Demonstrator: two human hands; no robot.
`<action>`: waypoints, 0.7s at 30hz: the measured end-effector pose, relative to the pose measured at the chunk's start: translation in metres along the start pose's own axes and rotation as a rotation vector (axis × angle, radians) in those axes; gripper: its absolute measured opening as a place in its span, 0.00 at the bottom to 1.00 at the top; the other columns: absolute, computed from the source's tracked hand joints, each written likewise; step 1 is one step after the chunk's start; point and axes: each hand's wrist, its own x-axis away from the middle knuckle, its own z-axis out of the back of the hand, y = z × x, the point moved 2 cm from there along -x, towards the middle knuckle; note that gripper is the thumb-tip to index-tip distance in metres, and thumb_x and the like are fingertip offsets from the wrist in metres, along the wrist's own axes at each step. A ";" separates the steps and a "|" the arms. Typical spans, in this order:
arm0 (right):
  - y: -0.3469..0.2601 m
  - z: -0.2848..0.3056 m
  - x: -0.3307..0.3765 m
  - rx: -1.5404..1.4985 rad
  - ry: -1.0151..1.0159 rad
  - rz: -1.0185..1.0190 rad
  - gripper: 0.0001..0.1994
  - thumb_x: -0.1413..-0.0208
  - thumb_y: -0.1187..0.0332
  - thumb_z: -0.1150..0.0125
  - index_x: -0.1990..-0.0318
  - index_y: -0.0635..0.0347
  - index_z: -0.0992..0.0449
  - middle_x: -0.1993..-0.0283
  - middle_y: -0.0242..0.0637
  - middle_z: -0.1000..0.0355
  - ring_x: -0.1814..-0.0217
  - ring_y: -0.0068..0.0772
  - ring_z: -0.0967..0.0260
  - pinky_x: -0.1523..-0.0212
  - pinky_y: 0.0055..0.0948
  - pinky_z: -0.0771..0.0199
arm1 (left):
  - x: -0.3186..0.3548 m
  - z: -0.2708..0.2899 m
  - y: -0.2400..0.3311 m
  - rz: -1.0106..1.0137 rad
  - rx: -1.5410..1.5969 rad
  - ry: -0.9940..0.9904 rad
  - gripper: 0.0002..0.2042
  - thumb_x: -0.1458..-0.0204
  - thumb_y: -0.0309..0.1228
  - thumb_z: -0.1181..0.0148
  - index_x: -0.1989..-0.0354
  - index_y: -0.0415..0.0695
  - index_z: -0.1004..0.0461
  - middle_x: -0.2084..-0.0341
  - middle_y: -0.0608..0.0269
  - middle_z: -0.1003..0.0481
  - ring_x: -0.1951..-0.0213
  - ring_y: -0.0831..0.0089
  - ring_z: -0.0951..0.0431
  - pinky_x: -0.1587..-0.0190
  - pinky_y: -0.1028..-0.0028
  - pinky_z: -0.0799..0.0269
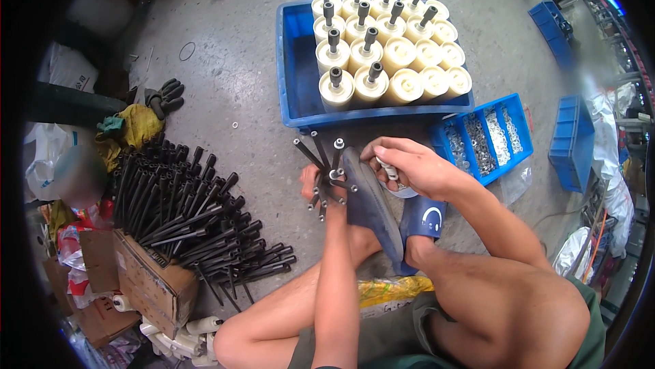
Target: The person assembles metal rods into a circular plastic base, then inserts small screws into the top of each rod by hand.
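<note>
Several black rods (327, 177) are fanning tips-up from the clenched left hand (310, 182), while, apart to their right, the right hand (413, 164) is pinching small metal parts (387, 167).

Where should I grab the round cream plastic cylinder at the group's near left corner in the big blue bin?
Probably the narrow upright black stem atop the cream plastic cylinder, from above: it sticks up clear like a handle, while a neighbouring cream cylinder crowds the right side.

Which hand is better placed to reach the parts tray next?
Probably your right hand: though holding small pieces, it's nearer the parts tray; your left hand grips rods, farther away.
</note>
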 end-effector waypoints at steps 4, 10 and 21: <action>0.013 0.003 0.017 0.140 -0.047 0.055 0.16 0.28 0.64 0.46 0.42 0.67 0.24 0.64 0.31 0.25 0.64 0.17 0.31 0.66 0.21 0.29 | -0.007 -0.002 -0.008 0.007 -0.015 0.031 0.16 0.54 0.35 0.30 0.69 0.41 0.32 0.72 0.54 0.28 0.65 0.53 0.27 0.60 0.58 0.33; 0.009 -0.019 0.036 0.079 0.013 -0.014 0.14 0.31 0.64 0.38 0.48 0.65 0.19 0.65 0.31 0.22 0.69 0.14 0.29 0.73 0.16 0.32 | 0.007 0.008 0.024 -0.036 0.036 -0.060 0.16 0.54 0.38 0.30 0.67 0.42 0.29 0.70 0.54 0.27 0.63 0.54 0.25 0.58 0.59 0.32; 0.008 -0.066 0.025 0.428 0.075 0.341 0.11 0.41 0.71 0.30 0.53 0.65 0.16 0.62 0.43 0.16 0.62 0.21 0.20 0.59 0.26 0.20 | -0.014 0.009 -0.035 0.118 -0.090 0.018 0.17 0.55 0.42 0.30 0.64 0.43 0.25 0.67 0.54 0.23 0.59 0.54 0.23 0.55 0.60 0.31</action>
